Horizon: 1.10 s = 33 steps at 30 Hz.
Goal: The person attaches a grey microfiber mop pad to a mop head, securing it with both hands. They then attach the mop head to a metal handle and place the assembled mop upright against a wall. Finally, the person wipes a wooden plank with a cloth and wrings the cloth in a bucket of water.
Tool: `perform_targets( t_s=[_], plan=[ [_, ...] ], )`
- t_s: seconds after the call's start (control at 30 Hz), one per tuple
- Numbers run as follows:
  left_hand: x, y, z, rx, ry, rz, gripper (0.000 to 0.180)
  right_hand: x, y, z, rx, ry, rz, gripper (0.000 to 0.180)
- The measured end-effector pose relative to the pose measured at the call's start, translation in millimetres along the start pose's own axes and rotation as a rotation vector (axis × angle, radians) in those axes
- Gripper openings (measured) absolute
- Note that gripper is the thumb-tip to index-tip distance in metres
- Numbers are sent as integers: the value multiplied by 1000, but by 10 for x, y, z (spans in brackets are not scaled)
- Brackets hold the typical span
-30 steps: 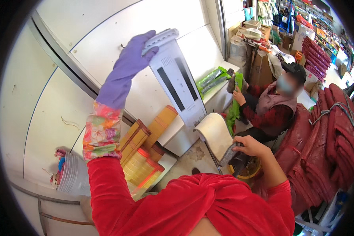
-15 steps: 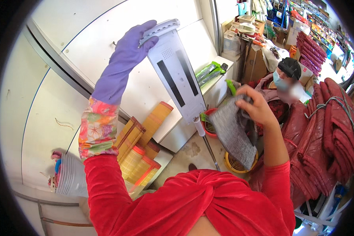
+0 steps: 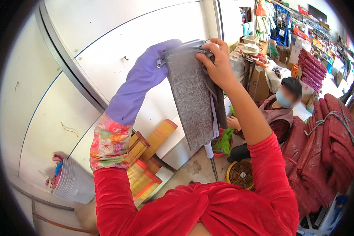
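Observation:
A flat mop is held upside down in front of me, its white mop plate (image 3: 193,44) up and its handle (image 3: 209,150) running down towards the floor. My left hand (image 3: 155,59), in a purple rubber glove with a flowered cuff, is closed around the plate's upper left edge. A grey mop cloth (image 3: 189,98) hangs over the plate and covers most of it. My bare right hand (image 3: 217,63) pinches the cloth's top right corner against the plate's end, with thumb and fingers bent. A strip of the plate shows along the cloth's right side.
A masked person (image 3: 281,108) crouches at the right beside a red basin (image 3: 217,154) with something green (image 3: 224,141). A round yellow grille (image 3: 240,174), rolled straw mats (image 3: 158,137), stacked pale buckets (image 3: 75,181) and dark red quilted bundles (image 3: 332,133) stand around. White panels (image 3: 118,51) rise behind.
The grey cloth has come up and left from beside the mop, and now lies over its plate. My right hand has moved up with it, close to my left. The crouching person has shifted.

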State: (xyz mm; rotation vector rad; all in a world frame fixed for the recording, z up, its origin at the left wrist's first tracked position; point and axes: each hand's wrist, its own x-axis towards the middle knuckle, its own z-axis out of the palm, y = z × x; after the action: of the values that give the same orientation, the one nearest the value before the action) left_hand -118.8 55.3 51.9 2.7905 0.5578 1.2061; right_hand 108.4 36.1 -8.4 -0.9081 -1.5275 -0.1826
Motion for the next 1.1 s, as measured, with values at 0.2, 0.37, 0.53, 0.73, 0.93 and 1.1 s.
perform_targets(
  t_s=[0.2, 0.37, 0.53, 0.73, 0.93, 1.1],
  plan=[
    [-12, -76, -30, -1, -10, 33, 48, 19, -70, -144, 19, -108, -47, 33],
    [-103, -182, 16, 7, 22, -130, 44, -523, -387, -600, 239, -255, -9, 20],
    [-79, -215, -5, 4, 29, -72, 48, -663, -318, -1011, 508, -357, 109, 25],
    [65, -194, 114, 117, -2, -45, 47, -701, -393, -1147, 563, -477, 7, 29],
    [-15, -529, 111, 203, 49, -99, 43, -777, -187, -1598, 978, -308, -214, 30],
    [-5, -489, 163, 48, 35, 9, 39, -726, -271, -1164, 232, -42, 113, 17]
  ],
)
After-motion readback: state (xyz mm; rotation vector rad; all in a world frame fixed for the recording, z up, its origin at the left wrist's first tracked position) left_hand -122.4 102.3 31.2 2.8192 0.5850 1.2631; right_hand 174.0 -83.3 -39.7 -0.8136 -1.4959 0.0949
